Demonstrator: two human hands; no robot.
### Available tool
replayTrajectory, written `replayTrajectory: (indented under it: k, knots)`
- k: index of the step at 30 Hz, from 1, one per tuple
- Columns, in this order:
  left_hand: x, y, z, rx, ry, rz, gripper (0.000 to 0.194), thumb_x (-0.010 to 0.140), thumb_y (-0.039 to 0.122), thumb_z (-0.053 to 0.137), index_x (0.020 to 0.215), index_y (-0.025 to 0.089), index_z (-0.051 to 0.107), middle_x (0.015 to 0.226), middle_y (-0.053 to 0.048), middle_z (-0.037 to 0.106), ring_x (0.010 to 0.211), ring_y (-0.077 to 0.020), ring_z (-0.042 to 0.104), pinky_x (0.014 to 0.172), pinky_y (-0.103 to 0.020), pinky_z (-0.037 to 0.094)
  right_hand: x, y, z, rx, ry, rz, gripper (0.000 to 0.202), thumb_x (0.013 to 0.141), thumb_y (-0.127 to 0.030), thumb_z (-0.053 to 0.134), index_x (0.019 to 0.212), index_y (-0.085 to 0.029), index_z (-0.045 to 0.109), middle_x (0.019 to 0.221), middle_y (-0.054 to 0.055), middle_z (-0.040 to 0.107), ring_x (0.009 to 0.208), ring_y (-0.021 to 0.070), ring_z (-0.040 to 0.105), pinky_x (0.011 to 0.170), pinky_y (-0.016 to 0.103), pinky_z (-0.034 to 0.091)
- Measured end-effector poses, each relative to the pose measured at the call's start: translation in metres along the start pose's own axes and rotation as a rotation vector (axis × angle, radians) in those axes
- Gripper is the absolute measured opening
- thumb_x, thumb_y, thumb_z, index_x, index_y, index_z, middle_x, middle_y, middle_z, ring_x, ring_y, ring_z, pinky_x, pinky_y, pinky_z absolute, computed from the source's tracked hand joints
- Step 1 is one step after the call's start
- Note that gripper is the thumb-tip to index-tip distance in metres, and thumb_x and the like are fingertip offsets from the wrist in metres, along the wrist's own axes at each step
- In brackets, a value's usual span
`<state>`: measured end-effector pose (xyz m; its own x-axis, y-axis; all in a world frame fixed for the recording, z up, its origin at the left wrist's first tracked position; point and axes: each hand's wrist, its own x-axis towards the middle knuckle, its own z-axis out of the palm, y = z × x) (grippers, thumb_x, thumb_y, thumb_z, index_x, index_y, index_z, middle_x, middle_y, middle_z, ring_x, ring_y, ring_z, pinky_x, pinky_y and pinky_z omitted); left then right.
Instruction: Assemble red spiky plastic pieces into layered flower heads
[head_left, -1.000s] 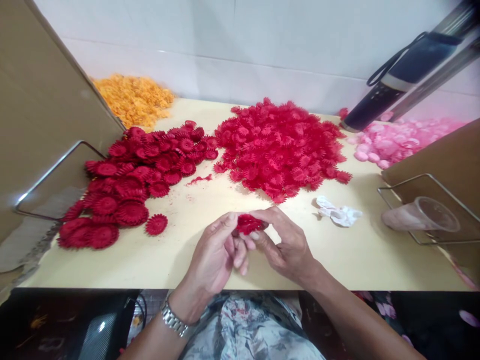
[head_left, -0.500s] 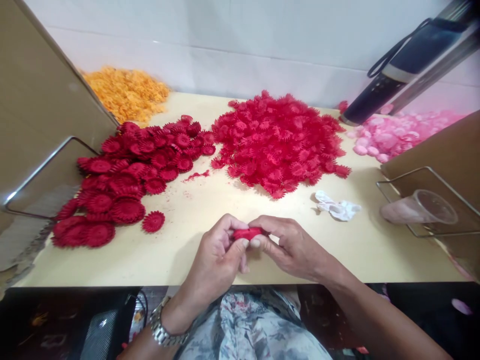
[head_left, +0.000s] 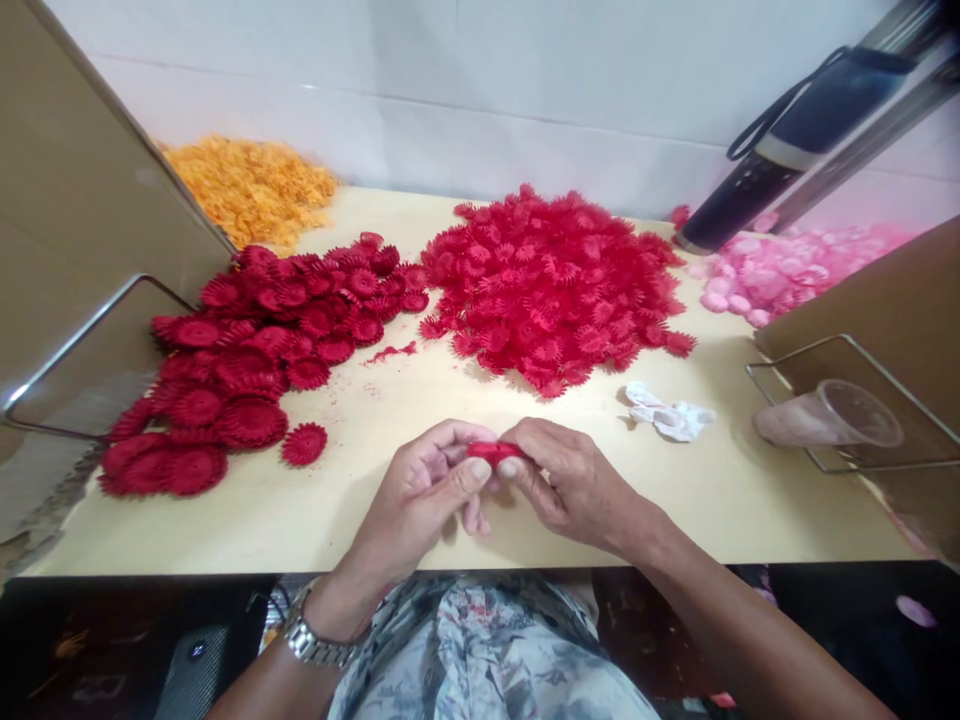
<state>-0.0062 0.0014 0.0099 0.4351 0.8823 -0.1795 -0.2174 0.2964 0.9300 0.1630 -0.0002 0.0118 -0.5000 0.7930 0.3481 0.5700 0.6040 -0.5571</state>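
Near the front of the table, my left hand (head_left: 431, 485) and my right hand (head_left: 559, 470) pinch a small red fringed petal piece (head_left: 495, 452) between thumbs and fingers. The piece is held edge-on, and the fingers cover both its ends. Farther back lies a heap of bright red fringed petal pieces (head_left: 559, 285). To the left spreads a pile of darker red fringed discs (head_left: 255, 370), several of them stacked. One single disc (head_left: 304, 444) lies apart from that pile, left of my hands.
Orange shreds (head_left: 251, 190) are heaped at the back left, pink petals (head_left: 795, 270) at the back right. A dark flask (head_left: 780, 150) stands beside the pink ones. Crumpled white tissue (head_left: 670, 412) lies right of my hands. A plastic cup (head_left: 832, 415) sits in a wire holder at the right panel.
Both hands still grip the red piece, now slightly higher in the picture. My left wrist has shifted a little to the left, and the thumbs have moved slightly on the piece.
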Motion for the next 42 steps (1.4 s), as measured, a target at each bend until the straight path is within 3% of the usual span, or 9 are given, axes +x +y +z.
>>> replayTrajectory:
  k: [6,12,17,21,26,28,35,39,42]
  knots:
    - [-0.006,0.004,0.007,0.200,0.116,0.050,0.012,0.080,0.018,0.056,0.092,0.017,0.054,0.068,0.001,0.061,0.049,-0.0078,0.055,0.048,-0.019,0.046,0.005,-0.001,-0.010,0.022,-0.104,-0.006,0.017,0.086,-0.029,0.053,0.096,-0.014,0.052,0.087,0.009,0.061,0.078,0.0164,0.055,0.069,0.028,0.046]
    - [-0.015,-0.001,0.009,0.391,0.129,0.136,0.018,0.084,0.019,0.051,0.101,0.021,0.055,0.075,0.000,0.066,0.060,-0.0108,0.061,0.058,-0.020,0.048,0.005,-0.006,-0.010,-0.032,-0.113,-0.082,0.014,0.090,-0.025,0.045,0.087,-0.013,0.052,0.073,0.008,0.058,0.067,0.0161,0.052,0.060,0.027,0.045]
    - [-0.018,-0.004,0.007,0.659,0.212,0.309,0.012,0.084,0.021,0.050,0.080,0.018,0.061,0.064,-0.001,0.065,0.056,-0.0117,0.058,0.055,-0.021,0.043,0.001,-0.010,0.002,-0.071,-0.006,-0.139,0.026,0.091,-0.016,0.034,0.070,-0.016,0.048,0.060,0.003,0.050,0.056,0.0135,0.045,0.053,0.025,0.038]
    - [-0.014,-0.007,0.008,0.445,0.225,0.276,0.018,0.084,0.026,0.052,0.069,0.017,0.057,0.059,0.001,0.058,0.051,-0.0094,0.050,0.049,-0.020,0.038,0.006,-0.011,0.004,-0.168,0.061,-0.188,0.035,0.093,-0.021,0.032,0.063,-0.017,0.048,0.054,0.001,0.046,0.052,0.0132,0.041,0.052,0.026,0.035]
    - [-0.008,-0.010,0.009,0.134,0.157,0.136,0.014,0.084,0.033,0.053,0.081,0.019,0.055,0.064,0.004,0.053,0.047,-0.0059,0.045,0.046,-0.018,0.036,0.008,-0.008,0.002,-0.321,0.062,-0.165,0.031,0.092,-0.020,0.037,0.069,-0.014,0.055,0.059,0.004,0.051,0.058,0.0156,0.045,0.056,0.028,0.037]
    - [-0.007,-0.006,0.009,0.163,0.180,0.158,0.013,0.083,0.030,0.054,0.081,0.018,0.055,0.063,0.004,0.053,0.049,-0.0064,0.047,0.048,-0.018,0.038,0.007,-0.009,0.002,-0.276,0.061,-0.131,0.024,0.092,-0.021,0.039,0.078,-0.013,0.058,0.064,0.006,0.054,0.063,0.0169,0.049,0.059,0.028,0.040]
    - [-0.014,0.001,0.008,0.347,0.200,0.191,0.004,0.083,0.020,0.054,0.085,0.018,0.056,0.072,0.002,0.059,0.060,-0.0080,0.057,0.056,-0.017,0.046,0.001,-0.013,-0.004,0.343,-0.047,0.143,0.013,0.088,-0.020,0.050,0.098,-0.016,0.056,0.085,0.004,0.065,0.076,0.0122,0.060,0.067,0.022,0.048]
    - [-0.015,-0.001,0.007,0.372,0.221,0.221,0.021,0.080,0.017,0.058,0.101,0.023,0.056,0.088,0.001,0.062,0.079,-0.0098,0.060,0.070,-0.018,0.047,-0.003,-0.014,-0.004,0.367,-0.016,0.178,0.022,0.084,-0.013,0.052,0.105,-0.018,0.054,0.090,0.004,0.065,0.082,0.0137,0.062,0.071,0.024,0.049]
    - [-0.015,0.000,0.006,0.347,0.148,0.155,0.017,0.082,0.016,0.056,0.098,0.022,0.059,0.087,0.001,0.065,0.078,-0.0101,0.062,0.070,-0.018,0.048,-0.007,-0.015,-0.001,0.334,0.026,0.172,0.029,0.083,-0.012,0.053,0.111,-0.018,0.052,0.096,0.006,0.065,0.086,0.0149,0.062,0.074,0.026,0.050]
